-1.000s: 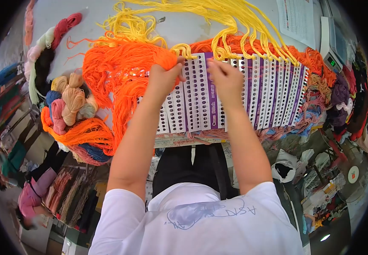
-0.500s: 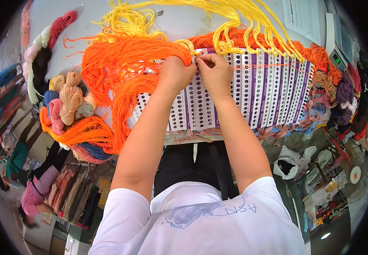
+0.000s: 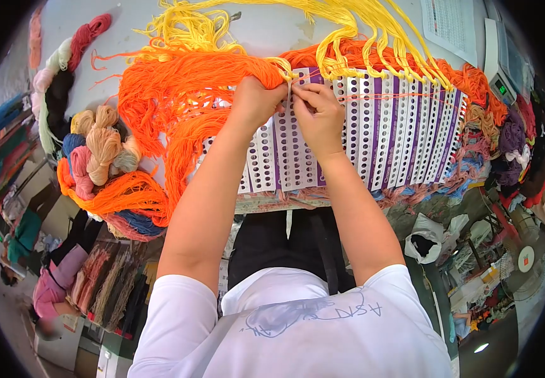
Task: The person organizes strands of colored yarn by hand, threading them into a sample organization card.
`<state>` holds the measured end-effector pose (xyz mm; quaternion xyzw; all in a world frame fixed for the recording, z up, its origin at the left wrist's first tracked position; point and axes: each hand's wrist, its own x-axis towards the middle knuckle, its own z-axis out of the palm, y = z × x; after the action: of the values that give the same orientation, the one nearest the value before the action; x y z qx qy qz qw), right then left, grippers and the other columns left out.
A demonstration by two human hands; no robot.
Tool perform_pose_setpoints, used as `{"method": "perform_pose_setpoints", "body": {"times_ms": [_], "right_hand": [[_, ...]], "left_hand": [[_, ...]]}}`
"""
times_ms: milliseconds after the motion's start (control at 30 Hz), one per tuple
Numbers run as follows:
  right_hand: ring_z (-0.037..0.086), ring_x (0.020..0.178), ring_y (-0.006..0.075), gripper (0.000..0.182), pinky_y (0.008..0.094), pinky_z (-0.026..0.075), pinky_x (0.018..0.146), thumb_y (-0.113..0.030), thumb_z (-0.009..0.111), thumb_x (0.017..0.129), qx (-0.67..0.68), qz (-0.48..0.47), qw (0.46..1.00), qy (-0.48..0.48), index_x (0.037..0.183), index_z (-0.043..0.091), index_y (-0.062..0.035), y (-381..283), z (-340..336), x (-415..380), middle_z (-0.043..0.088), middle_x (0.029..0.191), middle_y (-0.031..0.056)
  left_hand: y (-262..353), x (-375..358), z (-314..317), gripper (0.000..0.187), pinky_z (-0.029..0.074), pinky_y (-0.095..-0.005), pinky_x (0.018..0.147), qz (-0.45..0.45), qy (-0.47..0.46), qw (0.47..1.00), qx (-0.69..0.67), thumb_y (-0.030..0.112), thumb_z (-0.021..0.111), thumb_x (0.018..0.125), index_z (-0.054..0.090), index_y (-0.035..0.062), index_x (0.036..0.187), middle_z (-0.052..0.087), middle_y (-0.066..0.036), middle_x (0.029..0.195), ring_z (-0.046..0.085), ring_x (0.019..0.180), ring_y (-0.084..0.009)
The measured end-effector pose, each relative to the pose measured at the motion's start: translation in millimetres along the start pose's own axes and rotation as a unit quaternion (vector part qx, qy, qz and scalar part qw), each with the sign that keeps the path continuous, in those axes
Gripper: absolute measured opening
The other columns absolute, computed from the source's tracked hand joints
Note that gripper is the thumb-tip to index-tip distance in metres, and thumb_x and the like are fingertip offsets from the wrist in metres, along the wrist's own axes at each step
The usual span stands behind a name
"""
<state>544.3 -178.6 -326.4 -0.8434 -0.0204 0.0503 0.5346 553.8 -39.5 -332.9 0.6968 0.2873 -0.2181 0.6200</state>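
Note:
A row of white and purple punched thread cards overlaps along the table's near side. My left hand is closed over a thick hank of orange thread at the upper end of a card. Close beside it, my right hand pinches at the same card end with thumb and forefinger. A thin orange strand runs near these fingertips and across the cards to the right. Exactly what sits between the right fingertips is too small to make out. Yellow thread is looped through the tops of the cards to the right.
Rolled skeins in peach, pink and blue lie at left. A scale with a green display and a printed sheet are at upper right. More orange thread lies behind the cards. A person in pink is at lower left.
My right hand has shifted slightly down and its fingers have straightened a little. A narrow card edge now shows upright between my hands. My left hand keeps its hold on the orange thread.

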Motion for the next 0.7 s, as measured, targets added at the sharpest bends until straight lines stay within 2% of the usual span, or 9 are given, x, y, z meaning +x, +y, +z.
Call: {"method": "perform_pose_setpoints", "body": {"times_ms": [133,167,233,333,433,500,567,633,700], "right_hand": [[0.062,0.071,0.0209,0.025,0.0317,0.051,0.062,-0.001,0.063,0.074,-0.03,0.054,0.997,-0.048,0.099,0.067,-0.0055,-26,-17,14,0.059,0.091,0.0078],[0.061,0.073,0.0224,0.026,0.0346,0.051,0.062,-0.003,0.064,0.074,-0.154,-0.02,0.986,-0.061,0.1,0.066,-0.0073,-27,-22,19,0.056,0.091,0.0069],[0.061,0.074,0.0229,0.023,0.0357,0.051,0.062,-0.006,0.064,0.075,-0.236,-0.057,0.967,-0.082,0.097,0.067,-0.0078,-23,-31,32,0.055,0.089,0.0066],[0.06,0.079,0.023,0.017,0.0369,0.05,0.064,-0.01,0.066,0.073,-0.347,-0.093,0.927,-0.109,0.09,0.067,-0.0091,-18,-35,46,0.054,0.086,0.0062],[0.058,0.081,0.0206,0.011,0.036,0.05,0.068,-0.009,0.065,0.074,-0.387,-0.171,0.898,-0.122,0.084,0.068,-0.011,-15,-37,52,0.056,0.088,0.0021],[0.058,0.085,0.0201,0.008,0.0354,0.049,0.069,-0.008,0.065,0.072,-0.37,-0.3,0.878,-0.049,0.079,0.063,-0.0094,-18,-39,54,0.058,0.087,0.0034],[0.058,0.081,0.0211,0.007,0.036,0.048,0.067,-0.008,0.064,0.072,-0.329,-0.298,0.893,-0.074,0.078,0.059,-0.0081,-25,-41,49,0.058,0.082,0.0042],[0.061,0.072,0.0238,0.014,0.0386,0.049,0.063,-0.009,0.062,0.074,-0.272,-0.251,0.919,-0.133,0.085,0.054,-0.0073,-34,-40,36,0.058,0.072,0.0055],[0.062,0.07,0.0248,0.014,0.0398,0.049,0.062,-0.01,0.062,0.075,-0.266,-0.215,0.926,-0.159,0.086,0.054,-0.0073,-42,-36,29,0.058,0.071,0.0057]], "left_hand": [[4,-10,-5,0.015,0.045,-0.026,0.047,0.027,0.102,0.994,0.018,0.014,0.062,0.078,0.065,-0.0004,0.081,0.062,-0.004,0.061,0.058,0.049,-0.0118],[8,-17,-12,0.014,0.046,-0.0253,0.051,0.038,0.114,0.991,-0.061,0.012,0.061,0.078,0.064,0.0002,0.084,0.063,-0.005,0.066,0.059,0.055,-0.0121],[17,-30,-29,0.013,0.048,-0.0255,0.063,0.034,0.124,0.966,-0.225,0.007,0.057,0.079,0.06,0.0015,0.091,0.062,-0.005,0.079,0.061,0.073,-0.0145],[25,-48,-48,0.012,0.051,-0.0308,0.069,0.095,-0.028,0.881,-0.463,0.006,0.054,0.081,0.056,0.0009,0.092,0.062,-0.008,0.078,0.062,0.083,-0.0185],[26,-54,-52,0.012,0.051,-0.0323,0.072,0.064,-0.089,0.857,-0.503,0.007,0.054,0.082,0.056,0.0021,0.093,0.065,-0.013,0.083,0.063,0.079,-0.0209],[23,-48,-53,0.012,0.051,-0.0323,0.072,0.033,-0.128,0.862,-0.489,0.005,0.054,0.082,0.056,0.0032,0.094,0.065,-0.015,0.087,0.064,0.074,-0.0212],[26,-46,-42,0.013,0.052,-0.0302,0.067,0.02,-0.159,0.89,-0.427,-0.001,0.053,0.082,0.055,0.005,0.093,0.065,-0.021,0.101,0.064,0.059,-0.0197],[26,-32,-25,0.011,0.052,-0.0279,0.062,0.065,-0.165,0.953,-0.248,-0.002,0.055,0.082,0.055,0.003,0.092,0.067,-0.016,0.09,0.064,0.06,-0.0176],[7,-23,-15,0.01,0.051,-0.0268,0.06,0.059,-0.151,0.962,-0.221,0.0,0.058,0.082,0.055,0.0017,0.092,0.065,-0.011,0.083,0.062,0.061,-0.0154]]}}
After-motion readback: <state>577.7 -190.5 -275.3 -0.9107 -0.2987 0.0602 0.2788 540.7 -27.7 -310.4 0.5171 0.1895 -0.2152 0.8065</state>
